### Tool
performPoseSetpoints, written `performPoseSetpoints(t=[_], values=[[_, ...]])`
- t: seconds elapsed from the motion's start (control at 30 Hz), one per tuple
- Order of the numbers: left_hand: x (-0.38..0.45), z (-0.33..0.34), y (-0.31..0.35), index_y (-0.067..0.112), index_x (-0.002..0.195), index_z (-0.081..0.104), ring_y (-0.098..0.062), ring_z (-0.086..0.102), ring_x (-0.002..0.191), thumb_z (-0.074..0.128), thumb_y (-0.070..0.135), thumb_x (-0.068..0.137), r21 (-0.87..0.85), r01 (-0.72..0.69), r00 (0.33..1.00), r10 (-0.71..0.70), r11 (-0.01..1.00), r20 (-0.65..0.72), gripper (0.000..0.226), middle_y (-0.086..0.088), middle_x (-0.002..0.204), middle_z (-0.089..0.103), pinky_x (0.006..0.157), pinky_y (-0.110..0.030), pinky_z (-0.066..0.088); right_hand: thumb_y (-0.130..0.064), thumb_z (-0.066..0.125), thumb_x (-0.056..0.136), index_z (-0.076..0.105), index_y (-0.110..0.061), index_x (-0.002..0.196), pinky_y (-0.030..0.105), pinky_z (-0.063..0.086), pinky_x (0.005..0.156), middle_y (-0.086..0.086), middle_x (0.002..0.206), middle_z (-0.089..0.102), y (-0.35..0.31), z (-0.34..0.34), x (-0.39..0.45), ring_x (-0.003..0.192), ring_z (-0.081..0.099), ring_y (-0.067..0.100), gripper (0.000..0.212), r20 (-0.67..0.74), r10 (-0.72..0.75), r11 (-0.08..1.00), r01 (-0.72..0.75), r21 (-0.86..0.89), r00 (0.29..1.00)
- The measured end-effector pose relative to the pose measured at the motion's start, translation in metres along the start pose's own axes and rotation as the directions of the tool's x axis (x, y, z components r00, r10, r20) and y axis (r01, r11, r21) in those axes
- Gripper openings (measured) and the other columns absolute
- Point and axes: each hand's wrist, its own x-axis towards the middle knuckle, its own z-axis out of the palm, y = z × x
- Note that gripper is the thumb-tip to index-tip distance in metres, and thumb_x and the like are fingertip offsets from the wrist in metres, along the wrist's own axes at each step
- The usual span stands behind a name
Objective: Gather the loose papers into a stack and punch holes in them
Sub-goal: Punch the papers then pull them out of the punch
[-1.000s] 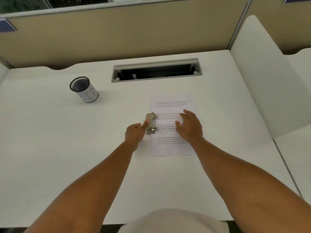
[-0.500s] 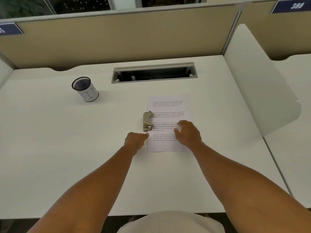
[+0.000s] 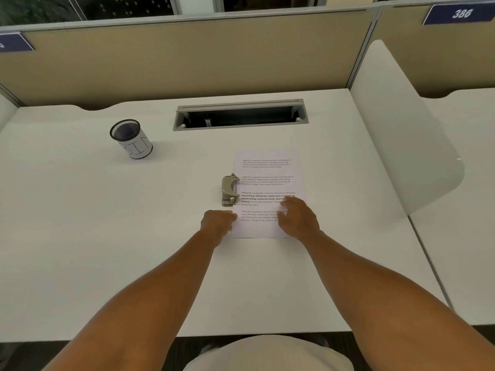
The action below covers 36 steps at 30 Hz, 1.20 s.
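A stack of printed papers (image 3: 267, 180) lies flat on the white desk (image 3: 107, 236), its long side running away from me. A grey metal hole punch (image 3: 229, 190) sits on the stack's left edge, about halfway up, with no hand on it. My left hand (image 3: 218, 223) is just below the punch at the stack's lower left edge. Its fingers are curled and its thumb touches the paper's edge. My right hand (image 3: 298, 216) rests on the lower right of the top sheet with its fingers spread, hiding some of the text.
A black mesh cup with a white label (image 3: 131, 139) stands at the left back. An open cable slot (image 3: 241, 115) is set into the desk behind the papers. A white divider panel (image 3: 396, 135) rises on the right, and tan partitions (image 3: 187, 57) close the back.
My left hand has come off the hole punch and drawn back toward me to the stack's lower left edge. My right hand has slid down the page toward me.
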Motion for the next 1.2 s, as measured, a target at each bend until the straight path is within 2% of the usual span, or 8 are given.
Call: performPoseSetpoints(t=[0.23, 0.4, 0.5, 0.57, 0.63, 0.9, 1.07, 1.2], values=[[-0.001, 0.017, 0.002, 0.017, 0.065, 0.067, -0.020, 0.052, 0.057, 0.073, 0.019, 0.084, -0.048, -0.001, 1.000, 0.000, 0.999, -0.010, 0.020, -0.006, 0.067, 0.061, 0.062, -0.026, 0.044, -0.031, 0.050, 0.093, 0.053, -0.016, 0.134, 0.036, 0.032, 0.114, -0.005, 0.151, 0.040, 0.009, -0.004, -0.002, 0.142, 0.030, 0.013, 0.043, -0.012, 0.016, 1.000, -0.016, 0.008, 1.000], [-0.002, 0.026, 0.006, 0.020, 0.077, 0.066, -0.027, 0.069, 0.093, 0.076, 0.026, 0.083, -0.074, -0.036, 0.998, 0.039, 0.997, 0.043, 0.013, -0.004, 0.094, 0.072, 0.087, -0.038, 0.059, -0.031, 0.050, 0.093, 0.055, -0.016, 0.133, 0.035, 0.031, 0.114, -0.005, 0.150, 0.041, 0.012, -0.007, -0.003, 0.140, 0.033, 0.014, 0.043, -0.012, 0.024, 0.999, -0.023, 0.021, 1.000], [-0.005, 0.029, 0.008, 0.020, 0.095, 0.071, -0.024, 0.066, 0.102, 0.071, 0.025, 0.087, -0.057, -0.074, 0.992, 0.079, 0.996, 0.101, 0.009, -0.002, 0.108, 0.071, 0.085, -0.036, 0.058, -0.030, 0.052, 0.092, 0.057, -0.017, 0.130, 0.034, 0.033, 0.113, -0.005, 0.148, 0.044, 0.013, -0.009, -0.003, 0.138, 0.037, 0.014, 0.040, -0.023, 0.026, 0.999, -0.025, 0.044, 0.999], [-0.007, 0.030, 0.009, 0.019, 0.114, 0.070, -0.025, 0.064, 0.107, 0.068, 0.022, 0.090, -0.050, -0.091, 0.986, 0.097, 0.995, 0.133, 0.024, -0.001, 0.115, 0.070, 0.087, -0.037, 0.057, -0.029, 0.053, 0.091, 0.058, -0.017, 0.128, 0.034, 0.036, 0.111, -0.004, 0.145, 0.048, 0.014, -0.011, -0.004, 0.134, 0.043, 0.016, 0.039, -0.037, 0.035, 0.997, -0.033, 0.064, 0.999], [-0.009, 0.031, 0.010, 0.020, 0.120, 0.068, -0.025, 0.064, 0.108, 0.065, 0.020, 0.092, -0.049, -0.101, 0.981, 0.107, 0.994, 0.159, 0.028, -0.001, 0.117, 0.069, 0.085, -0.035, 0.056, -0.028, 0.054, 0.091, 0.059, -0.016, 0.126, 0.034, 0.039, 0.108, -0.004, 0.142, 0.051, 0.014, -0.013, -0.004, 0.130, 0.047, 0.018, 0.038, -0.046, 0.037, 0.997, -0.033, 0.073, 0.998], [-0.010, 0.035, 0.015, 0.027, 0.111, 0.062, -0.023, 0.064, 0.100, 0.062, 0.013, 0.095, -0.072, -0.133, 0.964, 0.146, 0.989, 0.224, 0.022, 0.002, 0.113, 0.066, 0.084, -0.036, 0.055, -0.026, 0.055, 0.091, 0.056, -0.012, 0.128, 0.037, 0.041, 0.106, 0.002, 0.141, 0.049, 0.013, -0.022, -0.001, 0.129, 0.047, 0.021, 0.040, -0.131, 0.103, 0.982, -0.081, 0.168, 0.986], [-0.008, 0.029, 0.019, 0.018, 0.132, 0.058, -0.025, 0.062, 0.108, 0.061, 0.012, 0.095, -0.030, -0.200, 0.956, 0.202, 0.979, 0.212, 0.037, 0.000, 0.122, 0.063, 0.092, -0.039, 0.056, -0.026, 0.058, 0.089, 0.052, -0.009, 0.131, 0.039, 0.043, 0.102, 0.007, 0.141, 0.046, 0.011, -0.031, 0.004, 0.128, 0.046, 0.025, 0.045, -0.204, 0.228, 0.943, -0.164, 0.289, 0.952], [-0.005, 0.020, 0.026, 0.020, 0.125, 0.059, -0.019, 0.062, 0.097, 0.059, 0.011, 0.096, -0.022, -0.245, 0.951, 0.244, 0.969, 0.191, 0.030, 0.001, 0.119, 0.064, 0.077, -0.031, 0.055, -0.028, 0.059, 0.090, 0.048, -0.009, 0.134, 0.044, 0.045, 0.103, 0.010, 0.140, 0.045, 0.006, -0.039, 0.011, 0.126, 0.049, 0.030, 0.050, -0.201, 0.335, 0.893, -0.241, 0.381, 0.921]])
